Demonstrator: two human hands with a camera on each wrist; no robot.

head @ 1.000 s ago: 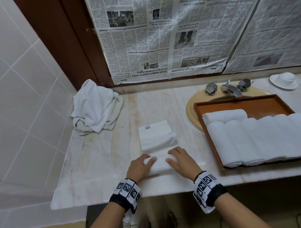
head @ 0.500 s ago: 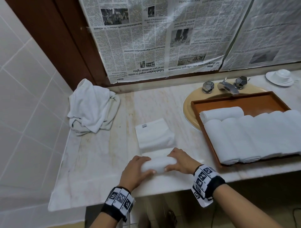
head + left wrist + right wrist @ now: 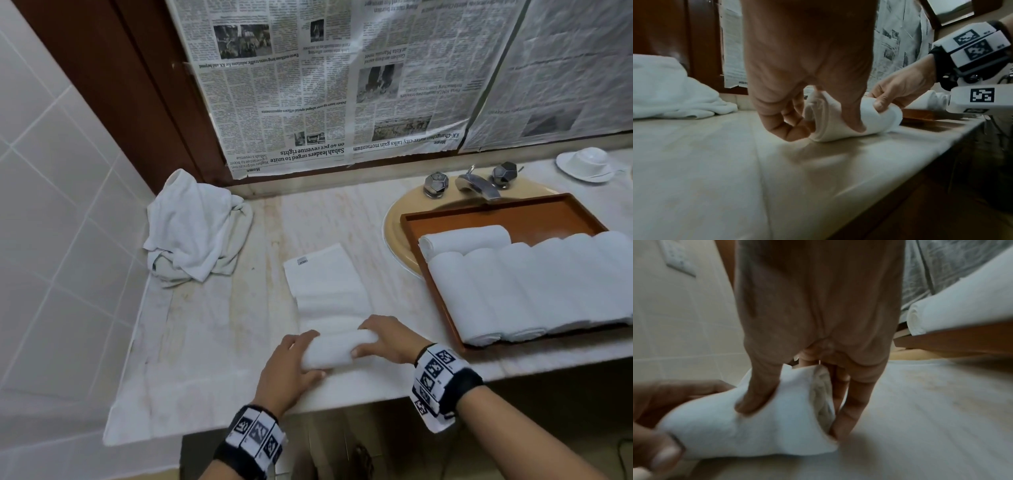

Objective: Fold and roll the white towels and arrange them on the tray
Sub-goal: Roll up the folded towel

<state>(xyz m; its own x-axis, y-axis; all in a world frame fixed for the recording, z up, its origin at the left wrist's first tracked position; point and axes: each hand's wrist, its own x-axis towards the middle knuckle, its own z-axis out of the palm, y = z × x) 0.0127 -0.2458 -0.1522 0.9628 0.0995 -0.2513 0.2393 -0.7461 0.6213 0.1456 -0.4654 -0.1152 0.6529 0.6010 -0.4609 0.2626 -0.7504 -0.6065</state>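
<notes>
Rolled farther since a second ago, the towel (image 3: 334,305) lies on the counter (image 3: 205,342) left of the tray (image 3: 507,212), left hand (image 3: 287,370) and right hand (image 3: 390,339) gripping its near roll. Left wrist view: fingers (image 3: 789,126) curl at the roll's end. Right wrist view: thumb (image 3: 756,394) presses the roll.

towels (image 3: 329,284) white | tray (image 3: 507,219) orange-brown | basin (image 3: 397,229) tan

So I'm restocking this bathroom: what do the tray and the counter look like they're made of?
The reddish-brown rectangular tray looks like wood or a wood-look laminate with a smooth satin finish; its grain is too faint to tell which. The pale counter looks like polished marble or similar stone, with rust-tinted streaky veining and a soft sheen.
</notes>
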